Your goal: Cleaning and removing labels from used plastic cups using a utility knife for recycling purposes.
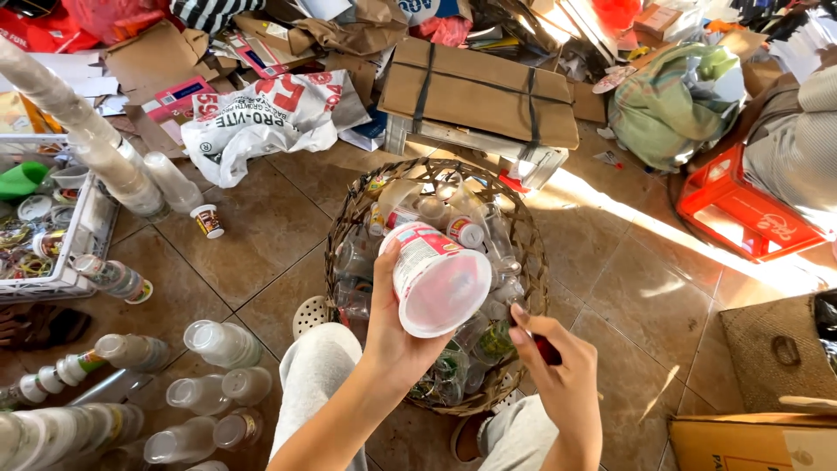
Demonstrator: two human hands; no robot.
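My left hand (391, 336) grips a white plastic tub (433, 277) with a pink label, its open mouth turned toward me, over a woven basket (347, 218). The basket is full of clear plastic bottles and small cups (462, 228). My right hand (558, 366) hovers just right of the tub, fingers closed around a small dark red object (547, 350) that is mostly hidden. Both forearms reach in from the bottom edge, above my grey trouser knees.
Stacks of clear plastic cups (218, 344) lie on the tiled floor at left, beside a white crate (83, 240). A flattened cardboard bundle (479, 92), a white sack (270, 113), a green bag (676, 96) and a red crate (741, 214) surround the basket. Another person sits at far right.
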